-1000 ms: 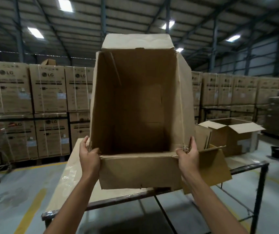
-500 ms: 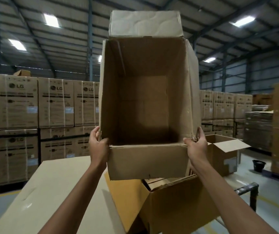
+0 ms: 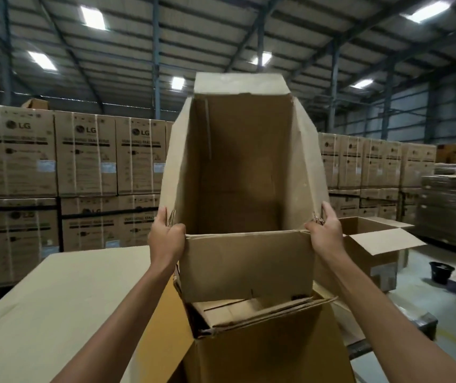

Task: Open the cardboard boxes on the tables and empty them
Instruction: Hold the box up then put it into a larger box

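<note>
Both left hand (image 3: pixel 166 240), right hand (image 3: pixel 325 234) still pinching empty box (image 3: pixel 246 268) corners, now above carton (image 3: pixel 265 352)

This is a warehouse. Large identical cartons printed with the LG logo (image 3: pixel 86 158) stand stacked two high in long rows along the back, with more of the same rows off to the right. Overhead runs a high pitched metal roof (image 3: pixel 221 31) on steel beams, lit by bright rectangular panels (image 3: pixel 92 17). A pile of flattened cardboard (image 3: pixel 446 208), an open cardboard box (image 3: pixel 373 244) and a black bucket (image 3: pixel 441 272) stand near the bare concrete floor (image 3: pixel 426 261).
</note>
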Available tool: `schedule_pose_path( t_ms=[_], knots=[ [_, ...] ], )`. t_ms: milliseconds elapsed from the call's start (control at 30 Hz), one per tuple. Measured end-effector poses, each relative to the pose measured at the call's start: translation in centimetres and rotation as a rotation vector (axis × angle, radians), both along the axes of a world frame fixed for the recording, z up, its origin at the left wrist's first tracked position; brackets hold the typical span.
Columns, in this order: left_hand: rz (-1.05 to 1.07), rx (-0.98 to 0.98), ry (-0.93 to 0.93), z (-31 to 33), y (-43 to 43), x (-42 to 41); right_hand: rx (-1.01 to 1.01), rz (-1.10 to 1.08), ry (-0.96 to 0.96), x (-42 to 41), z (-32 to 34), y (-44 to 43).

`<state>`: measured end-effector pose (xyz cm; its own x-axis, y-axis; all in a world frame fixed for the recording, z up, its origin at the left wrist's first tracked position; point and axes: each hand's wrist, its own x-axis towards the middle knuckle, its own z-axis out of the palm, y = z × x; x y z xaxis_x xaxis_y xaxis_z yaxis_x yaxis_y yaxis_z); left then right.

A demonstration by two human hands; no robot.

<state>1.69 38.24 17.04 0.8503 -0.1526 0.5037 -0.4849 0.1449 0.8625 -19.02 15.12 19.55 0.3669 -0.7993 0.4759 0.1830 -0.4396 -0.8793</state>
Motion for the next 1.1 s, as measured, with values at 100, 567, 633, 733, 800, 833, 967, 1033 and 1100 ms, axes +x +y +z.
schedule_pose_path(
  t_ms=[100,567,633,733,800,833,967,1033,1100],
  knots=[
    [0.111,0.030,0.043,-0.8,-3.9,0.4,-0.051,0.036,0.058,1.2,-0.1,-4.6],
    [0.589,0.639,0.229,-9.9,-12.7,0.1,-0.003,0.302,0.414,9.1,-7.3,-17.1],
    [0.593,0.661,0.284,-10.3,-12.4,0.9,-0.004,0.314,0.430,10.6,-7.0,-16.9],
    [0.661,0.753,0.227,-10.3,-11.7,2.3,-0.045,0.317,0.442,12.5,-6.7,-16.7],
    [0.696,0.766,0.146,-10.3,-11.9,2.6,-0.078,0.330,0.404,13.1,-7.0,-16.7],
    [0.709,0.748,0.108,-10.3,-12.1,2.6,-0.098,0.332,0.383,13.4,-7.2,-16.9],
    [0.727,0.654,-0.038,-9.6,-13.0,3.2,-0.135,0.312,0.321,14.5,-7.9,-17.8],
    [0.729,0.656,-0.146,-9.1,-13.4,4.0,-0.109,0.319,0.317,14.8,-8.4,-18.3],
    [0.707,0.700,-0.197,-8.7,-13.8,4.5,-0.081,0.324,0.339,15.1,-8.9,-19.2]
  ],
)
